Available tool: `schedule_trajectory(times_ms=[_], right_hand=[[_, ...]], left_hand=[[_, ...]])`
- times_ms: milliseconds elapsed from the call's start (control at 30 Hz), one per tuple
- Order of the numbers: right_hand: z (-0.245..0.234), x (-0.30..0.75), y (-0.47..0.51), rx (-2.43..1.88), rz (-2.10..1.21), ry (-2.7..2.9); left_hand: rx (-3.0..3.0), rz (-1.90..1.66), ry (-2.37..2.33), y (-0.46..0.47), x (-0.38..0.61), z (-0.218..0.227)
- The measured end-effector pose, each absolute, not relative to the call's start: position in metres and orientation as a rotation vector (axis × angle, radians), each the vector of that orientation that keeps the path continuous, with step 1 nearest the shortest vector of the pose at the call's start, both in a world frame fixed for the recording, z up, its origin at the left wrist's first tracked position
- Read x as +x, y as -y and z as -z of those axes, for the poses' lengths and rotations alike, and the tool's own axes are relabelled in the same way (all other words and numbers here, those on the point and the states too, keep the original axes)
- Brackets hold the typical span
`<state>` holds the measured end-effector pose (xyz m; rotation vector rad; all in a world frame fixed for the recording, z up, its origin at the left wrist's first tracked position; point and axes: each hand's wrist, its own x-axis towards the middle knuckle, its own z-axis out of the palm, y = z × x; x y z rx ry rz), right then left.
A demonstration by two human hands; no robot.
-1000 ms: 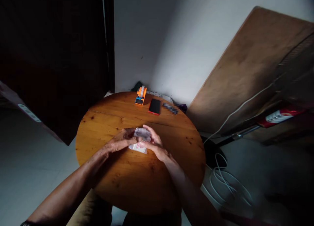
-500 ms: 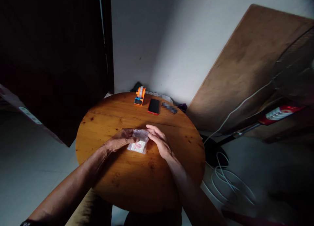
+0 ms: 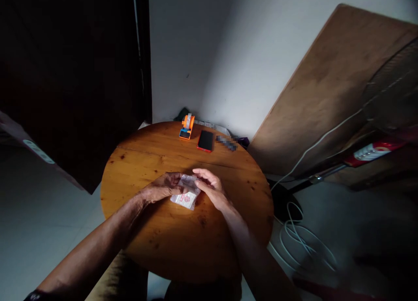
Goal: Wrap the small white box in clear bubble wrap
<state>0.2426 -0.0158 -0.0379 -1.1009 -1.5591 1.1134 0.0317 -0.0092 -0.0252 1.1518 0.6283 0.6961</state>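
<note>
A small clear plastic bag (image 3: pixel 185 197) with a red print and something white inside lies on the round wooden table (image 3: pixel 183 240). My left hand (image 3: pixel 163 187) pinches its upper left edge with curled fingers. From the right, my right hand (image 3: pixel 210 188) grips the bag's top edge, fingers bent over it. Both hands rest near the table's middle.
At the table's far edge stand an orange tape dispenser (image 3: pixel 187 126), a dark phone with a red rim (image 3: pixel 205 141) and a small blurred object (image 3: pixel 226 142). A wooden board (image 3: pixel 329 88) leans on the wall at right. White cable (image 3: pixel 303 244) coils on the floor.
My right hand came off the bag briefly, then closed on its top edge again. The bag shifted slightly and now tilts, with its red print turned toward me.
</note>
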Motion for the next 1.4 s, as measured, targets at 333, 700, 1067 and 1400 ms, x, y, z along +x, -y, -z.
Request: schedule_trajectory(times_ms=[333,700,1067,1400], right_hand=[[0.024,0.234,0.022,-1.203,-1.057,1.468],[0.034,0.237,0.018,-1.152,-1.271,1.366],[0.028,0.223,0.027,-1.208,-0.942,1.46],[0.034,0.212,0.032,-1.198,-0.824,1.562]], left_hand=[[1.145,-0.654,-0.651,0.012,0.032,0.02],[1.144,-0.697,-0.699,0.01,0.034,0.026],[1.209,-0.712,-0.731,0.007,0.031,0.03],[1.285,-0.732,-0.888,0.006,0.029,0.028]])
